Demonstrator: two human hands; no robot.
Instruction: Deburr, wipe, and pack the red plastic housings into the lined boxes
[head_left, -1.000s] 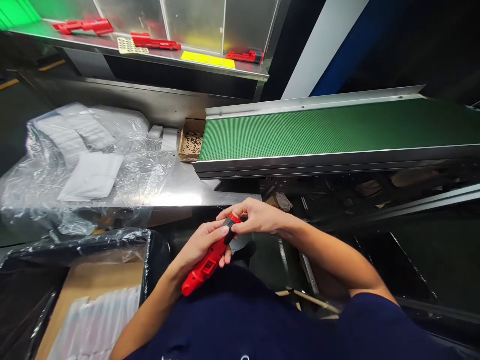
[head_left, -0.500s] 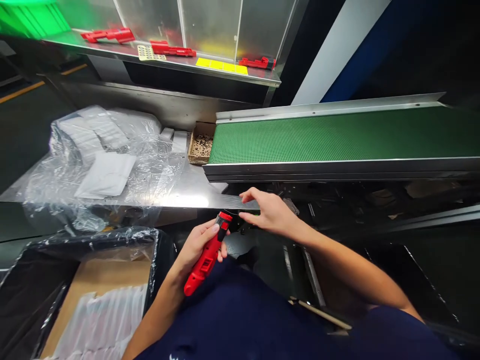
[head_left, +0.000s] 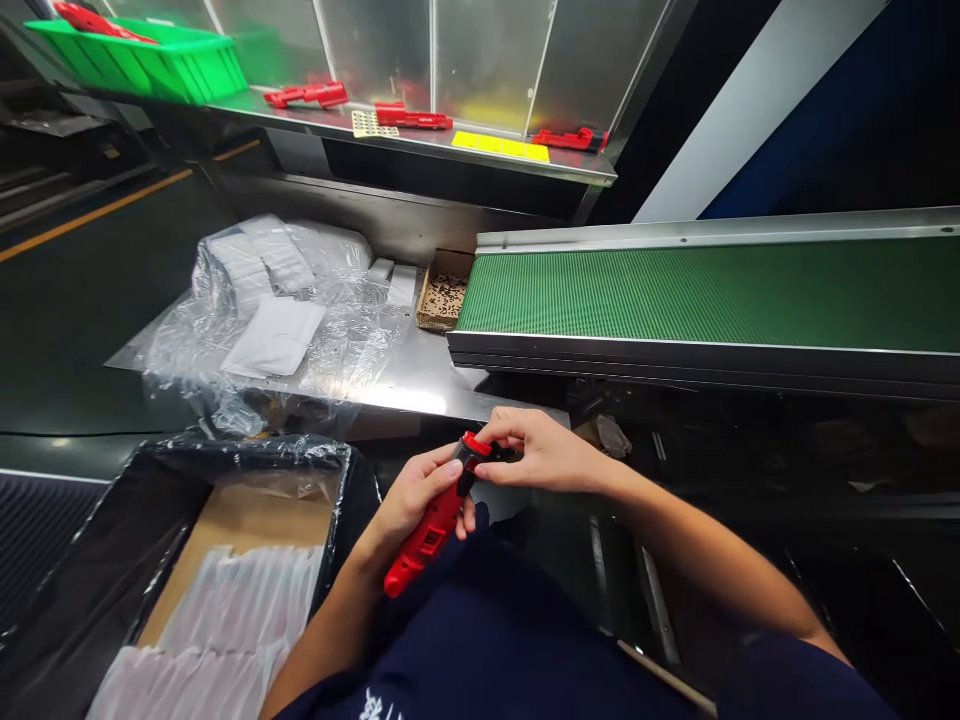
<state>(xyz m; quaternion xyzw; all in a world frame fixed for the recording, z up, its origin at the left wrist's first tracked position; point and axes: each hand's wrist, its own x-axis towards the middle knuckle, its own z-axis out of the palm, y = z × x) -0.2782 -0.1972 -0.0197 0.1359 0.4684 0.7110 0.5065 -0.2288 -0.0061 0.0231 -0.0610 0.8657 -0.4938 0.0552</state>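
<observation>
My left hand [head_left: 420,495] is wrapped round a red-and-black hand-held tool body [head_left: 433,532], held slanting in front of my chest. Its rounded red end points down toward me, and its dark end with a red rim points up and away. At that upper end, my right hand [head_left: 536,450] has its thumb and fingers closed on the rim and the side below it. Whether a small part is between the right fingertips is hidden.
Below left, a black-lined box [head_left: 345,500] holds white-wrapped pieces [head_left: 232,600]. White sleeves [head_left: 277,335] lie in clear plastic on the metal table [head_left: 420,385]. A small cardboard box [head_left: 442,292] adjoins the green conveyor [head_left: 675,295]. The shelf [head_left: 592,172] bears red parts [head_left: 412,117] and a green bin [head_left: 180,75].
My right hand has come in from an open pose beside the tool and closed on its upper end. The view has swung left, bringing the green bin further into sight.
</observation>
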